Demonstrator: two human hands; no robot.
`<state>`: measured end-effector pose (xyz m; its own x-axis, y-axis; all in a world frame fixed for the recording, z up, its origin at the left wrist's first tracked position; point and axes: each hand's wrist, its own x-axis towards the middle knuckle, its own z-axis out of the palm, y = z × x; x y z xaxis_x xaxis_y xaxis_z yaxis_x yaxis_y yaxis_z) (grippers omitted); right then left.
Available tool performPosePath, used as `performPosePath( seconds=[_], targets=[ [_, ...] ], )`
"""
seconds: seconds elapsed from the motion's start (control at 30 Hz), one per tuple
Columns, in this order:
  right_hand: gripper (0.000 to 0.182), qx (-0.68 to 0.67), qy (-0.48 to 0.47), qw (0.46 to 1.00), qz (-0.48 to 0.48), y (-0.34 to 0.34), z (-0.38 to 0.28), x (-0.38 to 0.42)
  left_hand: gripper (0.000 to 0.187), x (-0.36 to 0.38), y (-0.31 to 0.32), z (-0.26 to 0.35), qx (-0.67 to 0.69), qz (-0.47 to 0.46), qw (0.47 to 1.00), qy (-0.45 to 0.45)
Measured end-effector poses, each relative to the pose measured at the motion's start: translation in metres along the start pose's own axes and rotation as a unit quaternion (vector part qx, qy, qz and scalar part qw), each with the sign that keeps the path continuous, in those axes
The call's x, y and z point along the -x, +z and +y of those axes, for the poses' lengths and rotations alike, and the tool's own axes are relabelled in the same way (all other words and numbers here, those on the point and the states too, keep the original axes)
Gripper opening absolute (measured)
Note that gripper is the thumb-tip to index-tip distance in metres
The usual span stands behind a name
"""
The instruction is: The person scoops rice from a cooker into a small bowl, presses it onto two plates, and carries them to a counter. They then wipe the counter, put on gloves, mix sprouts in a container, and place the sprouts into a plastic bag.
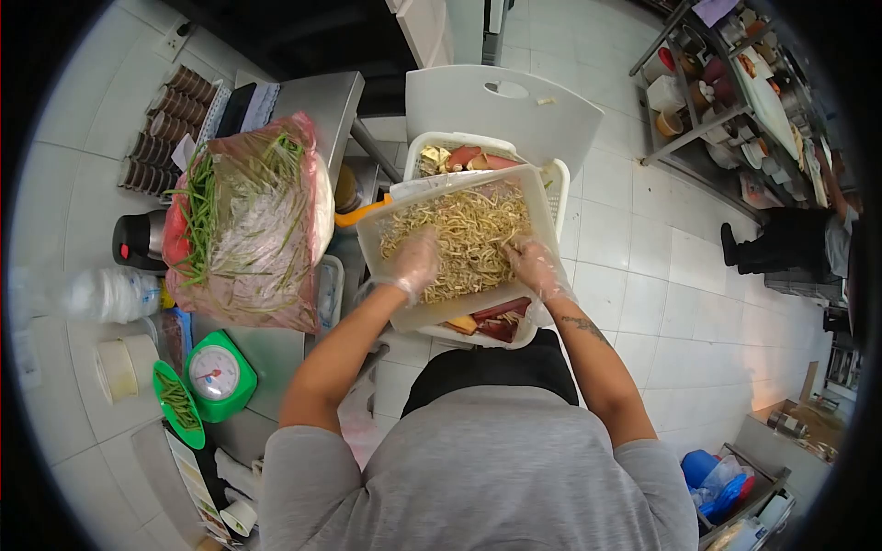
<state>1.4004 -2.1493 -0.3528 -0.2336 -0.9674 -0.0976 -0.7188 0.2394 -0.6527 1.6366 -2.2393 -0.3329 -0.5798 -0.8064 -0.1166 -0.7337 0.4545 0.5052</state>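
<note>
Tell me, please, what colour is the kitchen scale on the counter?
Green, with a white dial; the scale shows best in the head view.

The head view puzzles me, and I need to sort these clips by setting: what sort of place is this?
Most likely a commercial kitchen's prep area: gloved hands work in a tub of pale shredded vegetable, a green scale stands on a steel counter, and racks of crockery line the tiled floor.

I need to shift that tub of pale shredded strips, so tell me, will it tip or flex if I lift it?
The translucent tub looks thin-walled, so it may flex some. It sits on a white basket rather than a flat surface and overhangs it, so a push could tip it. The strips are heaped loose and would probably shift. The left hand and right hand wear thin gloves, possibly slippery.
</note>
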Motion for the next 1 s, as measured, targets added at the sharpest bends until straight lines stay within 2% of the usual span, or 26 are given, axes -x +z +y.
performPosePath(
  seconds=[0.03, 0.1, 0.17, 0.23, 0.27, 0.33, 0.37, 0.43, 0.47, 0.57, 0.6, 0.67, 0.7, 0.73, 0.77, 0.83, 0.9, 0.97, 1.0],
  targets=[
    [0.032, 0.032, -0.052, 0.998, 0.017, -0.001, 0.001, 0.002, 0.011, -0.003, 0.001, -0.009, 0.047, 0.051, 0.997, -0.015],
    [0.048, 0.018, 0.048, 0.999, -0.007, 0.001, -0.012, 0.004, 0.016, -0.006, -0.002, -0.011, 0.125, 0.060, 0.987, -0.074],
    [0.063, 0.002, 0.132, 0.989, -0.059, 0.005, -0.025, 0.007, 0.021, -0.005, 0.000, -0.010, 0.053, 0.078, 0.995, -0.033],
    [0.074, -0.005, 0.188, 0.973, -0.136, 0.005, -0.038, 0.004, 0.036, -0.001, 0.003, -0.012, 0.064, 0.083, 0.994, -0.029],
    [0.075, -0.032, 0.129, 0.983, -0.128, 0.010, -0.043, 0.004, 0.044, -0.002, 0.005, -0.011, 0.071, 0.090, 0.993, -0.028],
    [0.075, -0.090, 0.012, 0.989, -0.113, 0.027, -0.054, 0.010, 0.034, 0.000, 0.005, -0.011, 0.086, 0.136, 0.985, -0.058],
    [0.076, -0.076, 0.018, 0.988, -0.134, 0.029, -0.064, 0.010, 0.030, 0.001, 0.004, -0.012, 0.094, 0.156, 0.981, -0.072],
    [0.078, -0.049, 0.031, 0.983, -0.177, 0.020, -0.086, 0.009, 0.036, -0.007, -0.013, -0.007, 0.053, 0.103, 0.981, -0.157],
    [0.075, -0.092, 0.050, 0.981, -0.161, 0.012, -0.090, 0.005, 0.040, -0.014, -0.021, -0.006, 0.031, 0.077, 0.977, -0.198],
    [0.077, -0.023, 0.062, 0.998, 0.009, 0.009, -0.069, -0.015, 0.053, -0.040, 0.002, -0.014, 0.003, 0.058, 0.967, -0.247],
    [0.069, -0.035, 0.085, 0.995, 0.028, 0.017, -0.055, -0.031, 0.057, -0.045, -0.004, 0.007, 0.020, 0.007, 0.961, -0.277],
    [0.061, -0.125, 0.108, 0.983, -0.076, 0.018, -0.039, -0.056, 0.055, -0.059, 0.015, 0.021, 0.061, 0.002, 0.987, -0.150],
    [0.058, -0.170, 0.119, 0.970, -0.127, 0.014, -0.043, -0.064, 0.051, -0.069, 0.021, 0.030, 0.087, 0.002, 0.985, -0.151],
    [0.051, -0.134, 0.123, 0.976, -0.122, 0.018, -0.052, -0.066, 0.047, -0.078, 0.026, 0.039, 0.115, 0.000, 0.981, -0.153],
    [0.051, -0.157, 0.141, 0.971, -0.111, 0.019, -0.056, -0.067, 0.043, -0.081, 0.028, 0.044, 0.143, -0.002, 0.977, -0.158],
    [0.051, -0.202, 0.176, 0.959, -0.094, 0.023, -0.061, -0.068, 0.036, -0.075, 0.029, 0.048, 0.162, 0.024, 0.981, -0.107],
    [0.050, -0.165, 0.067, 0.984, -0.027, 0.048, -0.039, -0.065, 0.031, -0.068, 0.024, 0.050, 0.175, 0.072, 0.981, -0.052],
    [0.049, -0.148, 0.027, 0.989, 0.010, 0.058, -0.031, -0.054, 0.029, -0.061, 0.023, 0.054, 0.189, 0.143, 0.971, 0.010],
    [0.049, -0.151, 0.034, 0.988, 0.019, 0.054, -0.035, -0.054, 0.027, -0.064, 0.019, 0.056, 0.202, 0.122, 0.972, -0.014]
  ],
)
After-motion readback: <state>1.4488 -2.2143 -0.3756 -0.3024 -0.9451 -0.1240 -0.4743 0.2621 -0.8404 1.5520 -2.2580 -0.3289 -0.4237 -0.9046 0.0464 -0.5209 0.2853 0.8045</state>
